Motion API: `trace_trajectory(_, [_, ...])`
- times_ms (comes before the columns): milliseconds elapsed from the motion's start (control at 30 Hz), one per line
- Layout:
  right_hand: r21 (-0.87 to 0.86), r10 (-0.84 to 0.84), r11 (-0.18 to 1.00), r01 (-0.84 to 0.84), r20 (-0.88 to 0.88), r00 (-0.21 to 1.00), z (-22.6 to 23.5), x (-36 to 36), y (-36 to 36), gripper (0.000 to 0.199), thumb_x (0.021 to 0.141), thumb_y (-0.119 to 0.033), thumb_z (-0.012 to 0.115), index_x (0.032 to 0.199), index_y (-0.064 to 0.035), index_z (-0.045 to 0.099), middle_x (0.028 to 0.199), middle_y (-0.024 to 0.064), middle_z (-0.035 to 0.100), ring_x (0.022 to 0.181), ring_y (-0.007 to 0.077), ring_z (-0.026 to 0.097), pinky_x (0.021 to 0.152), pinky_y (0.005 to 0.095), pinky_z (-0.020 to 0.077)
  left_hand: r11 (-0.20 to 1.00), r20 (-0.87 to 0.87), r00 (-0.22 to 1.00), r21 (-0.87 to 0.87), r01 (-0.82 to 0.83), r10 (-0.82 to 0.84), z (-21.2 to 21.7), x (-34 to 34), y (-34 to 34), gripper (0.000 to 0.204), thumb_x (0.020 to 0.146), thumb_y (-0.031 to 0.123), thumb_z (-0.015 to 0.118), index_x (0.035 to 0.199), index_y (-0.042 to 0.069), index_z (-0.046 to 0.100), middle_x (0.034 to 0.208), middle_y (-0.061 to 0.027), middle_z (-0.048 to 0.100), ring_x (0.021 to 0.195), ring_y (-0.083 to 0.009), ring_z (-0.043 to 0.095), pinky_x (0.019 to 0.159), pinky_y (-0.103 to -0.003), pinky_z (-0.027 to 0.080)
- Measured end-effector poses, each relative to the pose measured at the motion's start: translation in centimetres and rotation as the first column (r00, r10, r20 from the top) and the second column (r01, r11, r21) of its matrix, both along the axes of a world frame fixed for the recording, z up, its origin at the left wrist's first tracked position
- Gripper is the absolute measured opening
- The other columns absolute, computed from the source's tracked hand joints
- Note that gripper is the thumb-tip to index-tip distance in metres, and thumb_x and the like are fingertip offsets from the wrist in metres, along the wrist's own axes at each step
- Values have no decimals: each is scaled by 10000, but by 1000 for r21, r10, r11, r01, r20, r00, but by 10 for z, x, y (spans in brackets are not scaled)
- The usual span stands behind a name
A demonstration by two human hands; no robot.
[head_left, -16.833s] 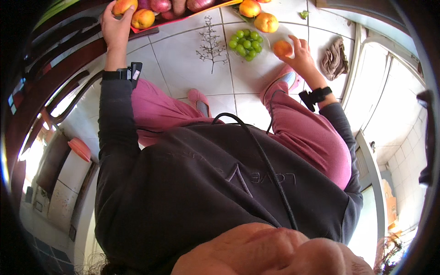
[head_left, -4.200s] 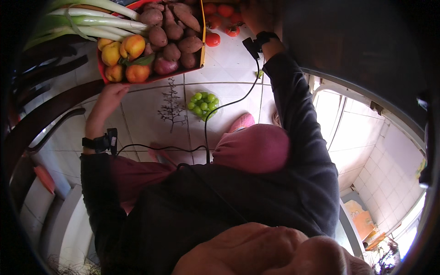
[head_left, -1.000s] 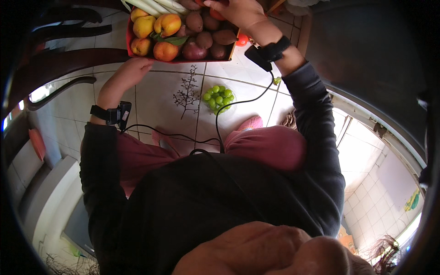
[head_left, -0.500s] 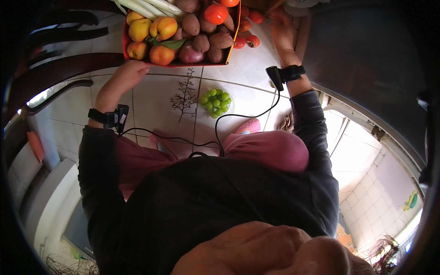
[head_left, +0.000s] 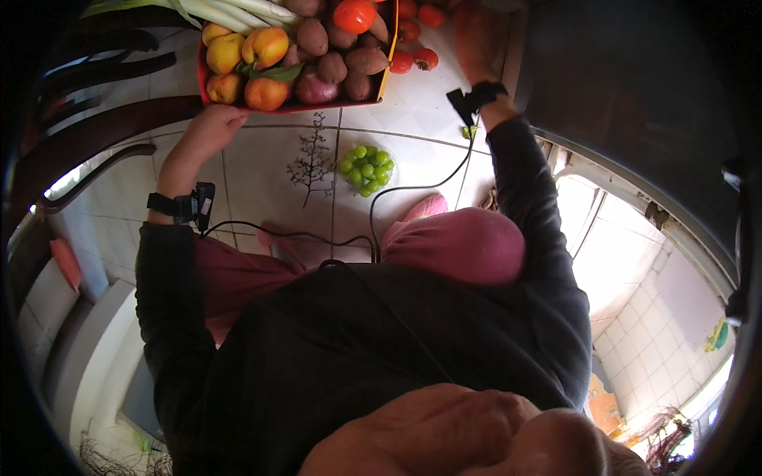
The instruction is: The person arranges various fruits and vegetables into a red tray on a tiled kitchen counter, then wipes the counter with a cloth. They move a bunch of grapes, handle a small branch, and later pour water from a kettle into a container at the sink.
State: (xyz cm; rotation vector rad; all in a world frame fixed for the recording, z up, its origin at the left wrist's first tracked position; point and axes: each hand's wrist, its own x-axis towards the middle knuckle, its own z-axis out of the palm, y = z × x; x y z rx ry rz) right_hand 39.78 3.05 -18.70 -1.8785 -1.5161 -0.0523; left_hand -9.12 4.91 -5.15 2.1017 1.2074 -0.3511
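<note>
My left hand (head_left: 214, 129) is closed, fingers curled, at the near left corner of a red box (head_left: 278, 109) of fruit and vegetables. Nothing shows between its fingers. In the box are yellow-orange fruits (head_left: 267, 94), brown tubers (head_left: 313, 37), a purple onion (head_left: 317, 88), a tomato-like red fruit (head_left: 354, 16) and long pale stalks (head_left: 230, 14). My right hand (head_left: 476, 28) stretches to the far edge, right of several loose red-orange fruits (head_left: 426, 59); its fingers are dim and partly cut off, so their grip is hidden.
Nearer me on the tiled floor (head_left: 262, 170) lie a bare grape stem (head_left: 311, 166) and green grapes (head_left: 367, 170) in a clear dish. Dark curved wooden legs (head_left: 111, 127) stand at left, a dark panel (head_left: 611, 95) at right. A black cable (head_left: 421, 187) joins both wrist straps.
My right hand has reached farther away, toward the top edge. The box and floor items sit slightly more to the left and higher in view. My left hand stays by the box corner.
</note>
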Motion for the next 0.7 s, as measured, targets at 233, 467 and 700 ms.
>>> trace_trajectory(233, [-112,101,985,-132,-249,963,-26,2,-12,319,946,-221,646,1217,-51,647,1055,160,697,949,314,673,794,401,556,992,32,995,-91,-89,92,-2,-1,3,223,959,192,628,1051,8,715,951,-209,710,883,-360,692,789,-379,543])
trace_trajectory(467, [-81,20,995,-50,-328,945,31,-38,-35,283,939,-184,684,1177,-36,645,1072,185,718,963,369,704,838,418,570,1000,-11,1000,2,17,-17,-2,-2,2,215,959,195,627,991,-7,695,895,-215,685,828,-361,678,718,-404,526])
trace_trajectory(700, [213,431,902,-375,-437,790,140,-125,-50,322,934,-81,701,1212,-31,547,1159,141,567,932,241,625,686,322,545,998,-40,998,12,57,-57,-2,-3,3,227,972,175,622,1114,17,703,951,-215,704,887,-334,699,778,-387,540])
